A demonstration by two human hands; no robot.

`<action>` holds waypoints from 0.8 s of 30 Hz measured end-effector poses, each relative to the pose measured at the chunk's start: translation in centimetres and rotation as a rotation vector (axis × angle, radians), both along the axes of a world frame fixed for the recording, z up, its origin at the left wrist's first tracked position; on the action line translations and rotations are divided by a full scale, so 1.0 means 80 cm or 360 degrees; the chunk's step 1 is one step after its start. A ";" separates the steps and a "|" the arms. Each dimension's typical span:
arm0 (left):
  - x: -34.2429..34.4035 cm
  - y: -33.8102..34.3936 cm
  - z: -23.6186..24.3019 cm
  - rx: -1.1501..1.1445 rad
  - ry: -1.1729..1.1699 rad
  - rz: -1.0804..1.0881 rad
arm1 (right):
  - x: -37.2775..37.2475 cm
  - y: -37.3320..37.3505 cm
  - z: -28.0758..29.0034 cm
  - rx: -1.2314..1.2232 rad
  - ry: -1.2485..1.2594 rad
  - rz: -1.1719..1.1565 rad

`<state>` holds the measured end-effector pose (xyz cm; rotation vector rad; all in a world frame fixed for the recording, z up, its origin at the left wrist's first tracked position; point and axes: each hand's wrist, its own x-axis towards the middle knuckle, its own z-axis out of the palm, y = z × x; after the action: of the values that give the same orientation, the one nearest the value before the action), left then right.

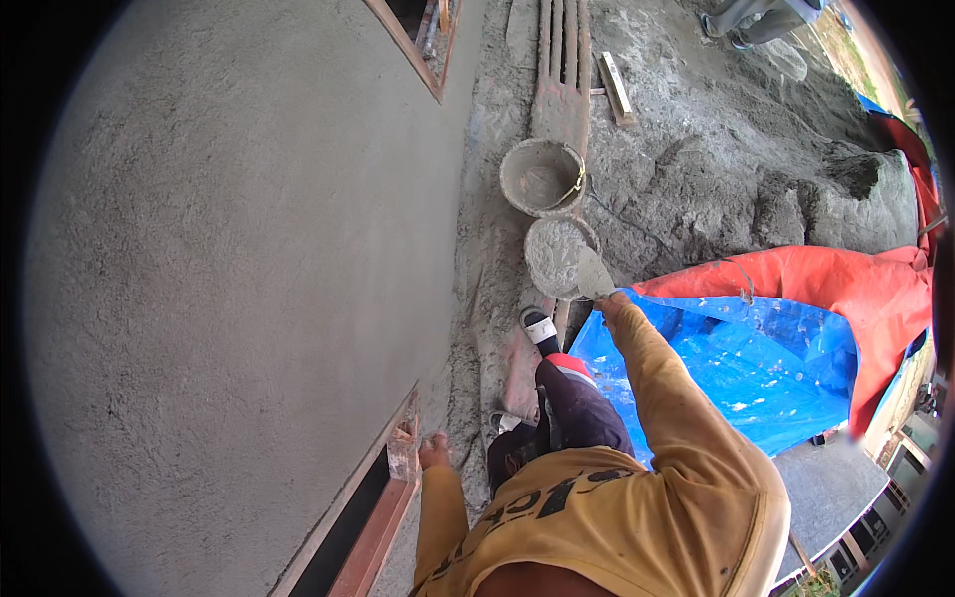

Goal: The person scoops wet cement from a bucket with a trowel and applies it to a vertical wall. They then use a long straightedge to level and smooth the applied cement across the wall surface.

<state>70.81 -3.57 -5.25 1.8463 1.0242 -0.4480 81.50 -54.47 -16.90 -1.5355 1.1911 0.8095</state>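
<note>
My right hand [614, 301] is closed round the handle of a trowel [594, 273]. The grey, mortar-smeared blade reaches over the rim of a bucket of wet mortar [555, 257]. Touching that bucket on its far side is a second bucket [540, 177], with little in it and a pale handle on its rim. Low on the left, my left hand [434, 451] is beside the corner of a reddish-brown window frame [400, 468]. Its fingers look curled; whether they grip anything is hidden.
A grey plastered wall [269, 259] fills the left, with another framed opening [435, 45] at the top. To the right lie a mortar heap [736, 189] and a blue and red tarp [736, 358]. Planks [564, 50] and a straight bar [616, 88] lie ahead. A person [761, 18] stands far right.
</note>
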 end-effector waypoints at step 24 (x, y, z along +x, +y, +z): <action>-0.404 -0.080 0.046 0.0128 0.0729 0.1166 | 0.196 0.148 -0.024 0.0209 -0.0647 0.1921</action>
<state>38.50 -9.96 -1.60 1.3169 1.9465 -0.3838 97.21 -42.67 -18.80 -2.1280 -0.2007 1.1880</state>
